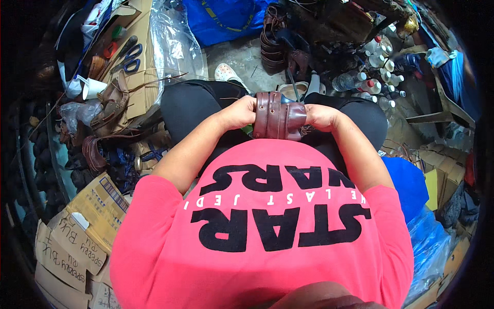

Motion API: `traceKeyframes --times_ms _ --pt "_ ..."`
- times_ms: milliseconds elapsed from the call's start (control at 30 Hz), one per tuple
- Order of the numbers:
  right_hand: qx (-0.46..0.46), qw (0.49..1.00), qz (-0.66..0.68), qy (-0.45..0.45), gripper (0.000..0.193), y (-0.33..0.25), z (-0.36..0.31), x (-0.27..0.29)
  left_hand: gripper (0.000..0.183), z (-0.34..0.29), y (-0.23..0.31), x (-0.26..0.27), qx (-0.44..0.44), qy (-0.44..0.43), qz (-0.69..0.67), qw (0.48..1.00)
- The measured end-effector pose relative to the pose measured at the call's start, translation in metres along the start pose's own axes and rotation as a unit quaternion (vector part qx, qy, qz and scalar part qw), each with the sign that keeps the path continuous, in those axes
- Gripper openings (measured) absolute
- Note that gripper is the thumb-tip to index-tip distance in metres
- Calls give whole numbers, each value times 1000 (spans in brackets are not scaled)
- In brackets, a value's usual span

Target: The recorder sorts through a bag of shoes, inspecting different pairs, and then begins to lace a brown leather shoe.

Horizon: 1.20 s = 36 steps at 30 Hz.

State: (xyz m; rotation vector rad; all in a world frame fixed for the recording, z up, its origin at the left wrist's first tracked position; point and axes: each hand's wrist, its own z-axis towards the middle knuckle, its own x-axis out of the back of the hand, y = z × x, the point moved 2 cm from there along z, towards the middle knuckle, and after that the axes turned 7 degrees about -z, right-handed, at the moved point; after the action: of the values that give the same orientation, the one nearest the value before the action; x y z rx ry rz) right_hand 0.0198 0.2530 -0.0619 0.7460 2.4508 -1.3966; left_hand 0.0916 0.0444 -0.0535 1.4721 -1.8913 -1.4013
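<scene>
A dark brown leather shoe upper (272,117) with metal eyelets lies across my lap, between my two hands. My left hand (242,113) grips its left end, the fingers curled in and partly hidden by the leather. On the opposite end, my right hand (321,117) is closed with its fingertips tucked at the edge of the leather. Both hands touch the piece. Whether a small tool sits in either hand is hidden. Just beyond it, between my knees, is a pale shoe (292,91).
At the left, cardboard (141,87) carries dark blue-handled scissors (132,57), near a white cup (93,88) and brown leather uppers (114,100). Ahead are a blue bag (226,20) and stacked brown uppers (272,49). Several plastic bottles (350,81) stand right, near a blue round piece (404,185).
</scene>
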Motion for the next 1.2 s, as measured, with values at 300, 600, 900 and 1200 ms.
traceKeyframes --times_ms 300,600,900,1200 --pt "25 998 -55 28 23 0 -19 8 36 0 9 -35 -112 -83 89 986" --pt "-77 904 -352 229 77 -67 7 5 30 26 -20 -43 -215 -216 162 939" --pt "-181 966 -93 162 37 -15 45 37 35 -30 26 -20 -67 26 455 887" --pt "112 751 -413 502 83 -53 141 91 45 -63 85 58 -143 261 245 922"
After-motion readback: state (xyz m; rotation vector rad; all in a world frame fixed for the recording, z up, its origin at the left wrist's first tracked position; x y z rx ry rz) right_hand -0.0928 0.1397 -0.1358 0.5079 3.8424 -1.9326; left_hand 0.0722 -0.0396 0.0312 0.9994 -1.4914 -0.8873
